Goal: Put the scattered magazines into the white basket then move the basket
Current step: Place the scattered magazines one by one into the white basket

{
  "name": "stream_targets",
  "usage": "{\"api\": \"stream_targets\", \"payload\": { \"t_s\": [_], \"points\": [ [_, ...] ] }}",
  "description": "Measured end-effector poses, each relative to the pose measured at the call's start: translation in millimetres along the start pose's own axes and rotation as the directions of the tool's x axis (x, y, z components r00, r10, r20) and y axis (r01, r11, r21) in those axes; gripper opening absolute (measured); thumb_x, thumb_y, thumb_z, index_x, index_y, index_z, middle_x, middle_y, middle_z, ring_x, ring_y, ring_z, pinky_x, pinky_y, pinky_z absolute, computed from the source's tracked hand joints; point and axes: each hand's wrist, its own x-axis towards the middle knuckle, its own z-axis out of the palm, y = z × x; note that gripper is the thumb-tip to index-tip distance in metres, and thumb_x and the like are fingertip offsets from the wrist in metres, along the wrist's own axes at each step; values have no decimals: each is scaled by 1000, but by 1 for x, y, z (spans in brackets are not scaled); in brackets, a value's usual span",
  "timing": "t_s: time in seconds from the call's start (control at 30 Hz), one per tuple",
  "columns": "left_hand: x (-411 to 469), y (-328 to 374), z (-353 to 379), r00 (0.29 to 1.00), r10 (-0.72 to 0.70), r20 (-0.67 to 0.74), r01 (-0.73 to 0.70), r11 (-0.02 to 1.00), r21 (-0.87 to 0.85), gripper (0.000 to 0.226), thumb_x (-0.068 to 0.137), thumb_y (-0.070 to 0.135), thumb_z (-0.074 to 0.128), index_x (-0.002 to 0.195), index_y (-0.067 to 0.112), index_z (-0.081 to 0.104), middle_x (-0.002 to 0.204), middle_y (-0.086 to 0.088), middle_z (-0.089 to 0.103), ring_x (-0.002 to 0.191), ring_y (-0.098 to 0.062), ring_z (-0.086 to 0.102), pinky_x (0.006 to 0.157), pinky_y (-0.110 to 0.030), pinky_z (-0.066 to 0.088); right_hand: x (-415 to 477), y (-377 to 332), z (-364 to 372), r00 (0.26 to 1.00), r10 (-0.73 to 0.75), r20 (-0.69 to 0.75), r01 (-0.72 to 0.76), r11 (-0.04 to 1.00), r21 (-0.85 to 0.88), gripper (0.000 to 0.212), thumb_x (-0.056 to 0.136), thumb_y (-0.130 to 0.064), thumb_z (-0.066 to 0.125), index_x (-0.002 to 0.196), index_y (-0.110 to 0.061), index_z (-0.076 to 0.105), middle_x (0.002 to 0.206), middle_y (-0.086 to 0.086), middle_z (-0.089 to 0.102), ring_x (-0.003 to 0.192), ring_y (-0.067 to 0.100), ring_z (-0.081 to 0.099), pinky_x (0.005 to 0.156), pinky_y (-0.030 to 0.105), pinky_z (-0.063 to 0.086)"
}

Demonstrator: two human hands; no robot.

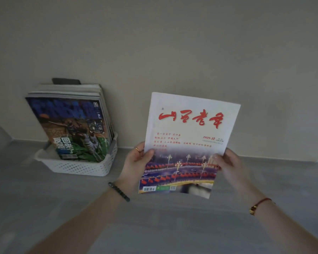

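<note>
Head view: we hold the white-cover magazine (191, 129) upright. The left hand (136, 162) pinches its lower left edge and the right hand (226, 162) grips the lower right edge, thumbs on the cover. The white basket (84, 166) sits left of the grip and farther off, well apart, stuffed with leaning magazines (70, 125).

Risk, we judge: the basket looks nearly full, so the new one may snag the front cover, buckle, or tip the stack forward. Holding only the bottom lets the top flop.

Under the grip is a grey smooth surface (154, 226), behind it a plain beige wall (173, 43). Dim light.
</note>
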Motion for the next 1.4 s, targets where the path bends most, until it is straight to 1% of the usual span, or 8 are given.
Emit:
{"api": "stream_targets", "payload": {
  "t_s": [0.33, 0.43, 0.6, 0.8, 0.93, 1.03, 1.2, 1.4],
  "points": [
    [18, 75, -177, 908, 289, -304, -238, 952, 193, 20, 85, 9, 57, 86, 27, 65, 92, 6, 68, 76, 1, 66, 68, -13, 53, 17, -100, 163, 958, -279, 63, 283, 957, -63, 22, 78, -10, 67, 82, -31, 67, 78, -9, 68, 64, -1, 65, 61, 18, 56],
    [28, 87, -226, 860, 284, -424, -213, 955, 209, 16, 81, 8, 61, 88, 22, 67, 89, 0, 67, 69, -5, 65, 68, -26, 54, 23, -116, 217, 956, -292, 32, 293, 954, -56, 14, 78, -8, 67, 86, -18, 71, 80, -1, 69, 67, 13, 66, 69, 32, 57],
    [52, 88, -297, 819, 294, -492, -164, 943, 291, 17, 78, 12, 66, 95, 16, 68, 82, 5, 66, 65, 2, 62, 53, -10, 47, 34, -121, 296, 977, -215, -8, 215, 976, -41, 11, 81, -8, 63, 83, -16, 70, 80, -1, 68, 73, 17, 65, 72, 33, 54],
    [78, 51, -345, 867, 188, -461, -48, 953, 298, 13, 74, 12, 71, 85, 19, 69, 82, 7, 67, 79, -7, 62, 68, -23, 50, 38, -88, 345, 989, -130, -63, 120, 982, -148, 10, 82, -11, 62, 85, -17, 69, 75, -6, 65, 64, 3, 62, 49, 12, 46],
    [92, 13, -351, 890, 93, -447, 20, 970, 241, 16, 68, 10, 75, 73, 21, 64, 77, 7, 66, 74, -10, 64, 54, -17, 49, 41, -59, 356, 992, -70, -100, 44, 969, -245, 9, 83, -12, 60, 81, -19, 65, 76, -4, 64, 66, 8, 61, 53, 13, 42],
    [105, -10, -350, 890, -4, -455, 90, 982, 168, 28, 69, 7, 74, 87, 16, 56, 86, 4, 64, 82, -21, 62, 53, -18, 50, 46, -44, 361, 988, -68, -137, 33, 969, -246, 11, 81, -18, 64, 87, -22, 56, 84, -4, 61, 82, 18, 62, 64, 21, 47],
    [126, -11, -355, 985, -37, -168, 58, 991, 123, 72, 69, 21, 74, 129, 21, 34, 118, 7, 55, 109, -11, 53, 82, -25, 53, 68, -46, 369, 996, -21, -85, 1, 975, -223, 78, 61, -31, 81, 123, -19, 36, 109, -9, 51, 100, 13, 50, 81, 30, 47],
    [153, 5, -358, 998, -64, 6, 61, 978, 199, 81, 54, 31, 79, 126, 14, 46, 119, -5, 63, 110, -22, 60, 91, -46, 51, 93, -53, 374, 997, -3, 74, 5, 999, -35, 67, 50, -15, 87, 108, -17, 53, 95, -6, 68, 90, 11, 66, 67, 23, 56]
  ]
}}
